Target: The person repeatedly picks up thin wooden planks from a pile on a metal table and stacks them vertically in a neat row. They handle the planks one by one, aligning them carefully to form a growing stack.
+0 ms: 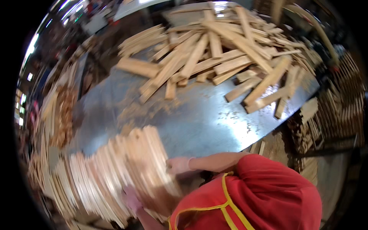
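Observation:
A long row of thin wooden slats (pixel 111 168), set on edge and packed side by side, runs along the near left part of the metal table. My left hand (pixel 131 197) lies on the near side of this row, its fingers blurred but seemingly laid out over the slats. At the row's right end, my right hand (pixel 179 165) is curled closed against the outermost slat. Its fingertips are partly hidden. Motion smears the middle of the row.
A loose heap of wooden boards (pixel 230 65) covers the far side of the metal table (pixel 184 119). Sawdust lies between the heap and my row. More stacked slats (pixel 61 119) stand at the left, and others (pixel 347 99) beyond the table's right edge.

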`<action>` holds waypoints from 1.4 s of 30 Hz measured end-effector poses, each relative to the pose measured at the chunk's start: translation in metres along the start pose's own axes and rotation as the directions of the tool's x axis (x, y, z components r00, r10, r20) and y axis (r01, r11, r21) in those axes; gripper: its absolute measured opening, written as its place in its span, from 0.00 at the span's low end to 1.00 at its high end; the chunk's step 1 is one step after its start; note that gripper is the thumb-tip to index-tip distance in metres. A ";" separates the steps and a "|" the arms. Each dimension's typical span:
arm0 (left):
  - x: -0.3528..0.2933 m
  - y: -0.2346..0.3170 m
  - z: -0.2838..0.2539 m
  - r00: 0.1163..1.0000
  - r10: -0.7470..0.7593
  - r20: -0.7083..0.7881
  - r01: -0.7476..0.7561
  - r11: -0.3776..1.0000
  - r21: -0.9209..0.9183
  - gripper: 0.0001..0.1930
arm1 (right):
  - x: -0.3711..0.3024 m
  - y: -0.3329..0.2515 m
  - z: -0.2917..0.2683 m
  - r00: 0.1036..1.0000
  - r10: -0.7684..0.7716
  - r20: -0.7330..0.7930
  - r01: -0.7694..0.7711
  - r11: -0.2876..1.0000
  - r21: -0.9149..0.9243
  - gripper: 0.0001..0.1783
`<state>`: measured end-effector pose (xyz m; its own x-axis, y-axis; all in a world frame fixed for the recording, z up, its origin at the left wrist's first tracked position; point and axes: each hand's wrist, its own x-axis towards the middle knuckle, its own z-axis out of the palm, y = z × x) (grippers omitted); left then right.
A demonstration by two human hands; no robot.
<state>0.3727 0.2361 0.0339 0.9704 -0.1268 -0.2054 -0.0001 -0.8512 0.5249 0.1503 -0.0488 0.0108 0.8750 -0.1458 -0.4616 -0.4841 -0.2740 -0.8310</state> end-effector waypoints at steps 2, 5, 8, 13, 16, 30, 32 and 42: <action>-0.001 -0.005 0.009 0.996 0.077 -0.054 -0.072 0.993 0.089 0.34 | -0.004 0.010 -0.022 0.995 -0.088 0.040 0.084 0.992 0.091 0.29; 0.031 -0.016 0.016 0.999 0.042 0.013 -0.043 0.986 0.159 0.35 | -0.027 0.063 -0.099 0.945 -0.086 -0.314 0.100 0.994 0.031 0.30; -0.003 -0.005 0.007 0.967 0.187 -0.172 -0.153 0.969 0.192 0.33 | -0.109 0.065 -0.258 0.601 -0.137 -0.787 -0.020 0.982 -0.186 0.25; -0.126 0.123 0.061 0.931 0.362 0.035 -0.359 0.930 -0.074 0.35 | -0.218 0.162 -0.514 0.192 -0.158 -0.969 -0.678 0.692 -0.247 0.51; -0.193 0.187 0.102 0.832 0.494 0.253 -0.547 0.808 0.221 0.38 | -0.246 0.169 -0.575 0.243 0.038 -0.969 -0.814 0.552 -0.183 0.59; -0.254 0.261 0.265 0.543 0.648 0.534 -0.715 0.691 -0.112 0.29 | -0.219 0.134 -0.313 0.769 0.206 -0.605 -0.418 0.878 -0.231 0.43; -0.210 0.237 0.299 0.433 0.693 0.576 -0.562 0.708 -0.428 0.28 | -0.192 0.157 -0.245 0.809 0.193 -0.556 -0.193 0.979 0.060 0.50; -0.200 0.214 0.201 0.434 0.452 0.779 -0.206 0.892 -0.402 0.34 | -0.196 0.023 -0.060 0.893 0.449 -0.017 -0.420 0.847 0.327 0.37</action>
<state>0.1298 -0.0237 0.0210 0.2330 -0.8366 -0.4959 -0.1030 -0.5282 0.8428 -0.0317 -0.0832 0.1008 0.5641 -0.2699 -0.7803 -0.7787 0.1403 -0.6115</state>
